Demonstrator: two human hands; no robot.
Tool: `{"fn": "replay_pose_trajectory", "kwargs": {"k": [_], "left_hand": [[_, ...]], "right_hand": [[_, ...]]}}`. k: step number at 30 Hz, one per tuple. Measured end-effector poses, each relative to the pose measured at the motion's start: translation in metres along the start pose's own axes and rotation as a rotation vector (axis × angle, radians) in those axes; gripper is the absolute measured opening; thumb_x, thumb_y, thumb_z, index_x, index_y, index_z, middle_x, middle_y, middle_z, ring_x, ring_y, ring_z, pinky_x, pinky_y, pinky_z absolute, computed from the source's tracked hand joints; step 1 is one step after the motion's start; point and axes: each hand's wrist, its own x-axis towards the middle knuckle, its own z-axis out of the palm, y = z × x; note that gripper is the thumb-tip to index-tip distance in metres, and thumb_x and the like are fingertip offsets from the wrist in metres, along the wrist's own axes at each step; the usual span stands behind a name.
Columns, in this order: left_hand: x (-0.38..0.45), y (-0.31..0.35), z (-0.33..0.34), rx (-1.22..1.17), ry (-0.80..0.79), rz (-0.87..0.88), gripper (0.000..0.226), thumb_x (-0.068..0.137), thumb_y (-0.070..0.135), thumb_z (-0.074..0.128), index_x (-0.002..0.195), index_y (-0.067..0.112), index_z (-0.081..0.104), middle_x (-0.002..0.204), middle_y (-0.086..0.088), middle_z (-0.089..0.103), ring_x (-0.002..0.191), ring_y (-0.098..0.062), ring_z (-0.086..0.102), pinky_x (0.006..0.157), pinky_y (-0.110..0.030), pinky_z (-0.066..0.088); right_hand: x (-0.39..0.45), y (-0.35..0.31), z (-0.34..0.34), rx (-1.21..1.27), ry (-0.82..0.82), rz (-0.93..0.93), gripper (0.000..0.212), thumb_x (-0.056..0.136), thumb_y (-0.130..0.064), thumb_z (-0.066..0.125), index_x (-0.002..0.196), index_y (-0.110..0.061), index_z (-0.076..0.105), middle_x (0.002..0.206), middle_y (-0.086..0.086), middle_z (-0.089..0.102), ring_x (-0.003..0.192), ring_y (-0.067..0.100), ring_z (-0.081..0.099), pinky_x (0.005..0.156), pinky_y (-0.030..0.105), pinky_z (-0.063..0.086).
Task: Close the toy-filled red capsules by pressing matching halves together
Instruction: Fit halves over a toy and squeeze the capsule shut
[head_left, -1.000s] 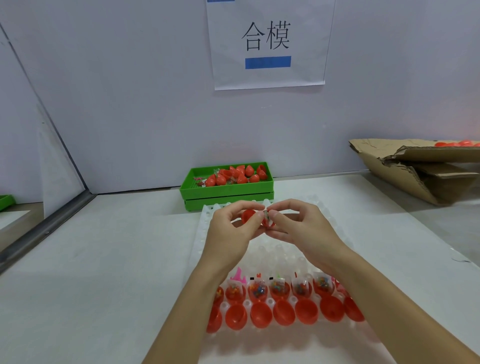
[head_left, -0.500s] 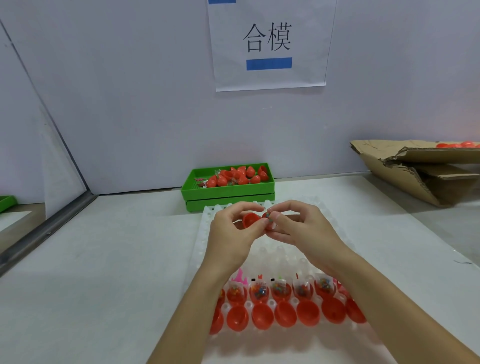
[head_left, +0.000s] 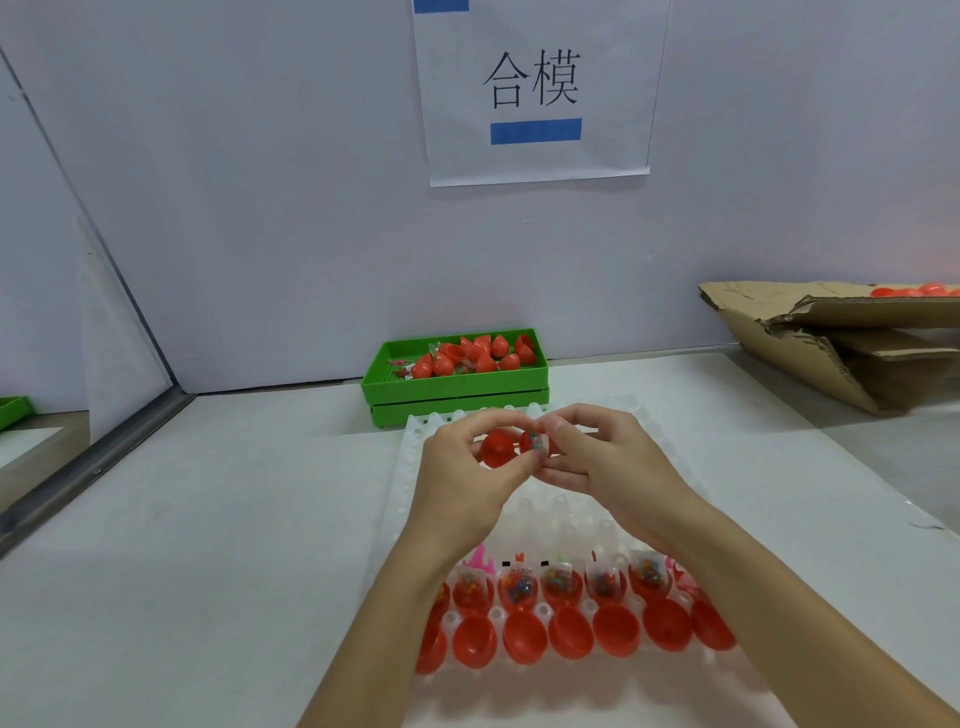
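Hands (head_left: 524, 467) unmoved, halves (head_left: 511, 447) apart.

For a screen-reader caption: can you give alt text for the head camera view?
Two hands hold red capsule halves close together above a white tray: left hand an empty half, right hand a toy-filled half. Open halves line the tray; a green bin sits behind.

Two red capsule halves (head_left: 498, 447) held apart above tray, right one toy-filled (head_left: 535, 441) — unclosed, mouths facing

The wall sign (head_left: 537, 93) reads "合模" above a blue bar.
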Motion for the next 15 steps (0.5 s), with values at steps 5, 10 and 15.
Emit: {"fn": "replay_pose_trajectory", "kwargs": {"k": [5, 10, 15], "left_hand": [[-0.0008, 0.0004, -0.0002, 0.011, 0.044, 0.047, 0.021, 0.080, 0.014, 0.081, 0.097, 0.025, 0.079, 0.093, 0.007, 0.072, 0.084, -0.012, 0.068, 0.078, -0.022, 0.057], [-0.0011, -0.0001, 0.0010, 0.033, 0.066, 0.089, 0.022, 0.078, 0.011, 0.082, 0.095, 0.026, 0.079, 0.096, 0.009, 0.072, 0.092, -0.004, 0.066, 0.079, -0.018, 0.055], [0.0003, -0.0019, 0.0008, 0.077, 0.071, 0.077, 0.018, 0.077, 0.014, 0.082, 0.094, 0.020, 0.080, 0.093, 0.008, 0.073, 0.089, -0.006, 0.067, 0.077, -0.019, 0.056]], "right_hand": [[-0.0011, -0.0016, -0.0005, -0.004, 0.015, -0.012, 0.010, 0.097, -0.013, 0.063, 0.101, -0.009, 0.071, 0.089, 0.009, 0.078, 0.086, 0.023, 0.077, 0.081, 0.031, 0.061], [-0.0015, -0.0022, -0.0001, 0.009, 0.033, -0.012, 0.009, 0.096, -0.015, 0.065, 0.100, -0.010, 0.071, 0.087, 0.009, 0.078, 0.085, 0.023, 0.077, 0.079, 0.029, 0.062], [-0.0024, -0.0036, 0.0001, 0.041, 0.002, -0.008, 0.011, 0.096, -0.015, 0.065, 0.099, -0.007, 0.072, 0.090, 0.010, 0.078, 0.088, 0.024, 0.076, 0.082, 0.030, 0.061]]}}
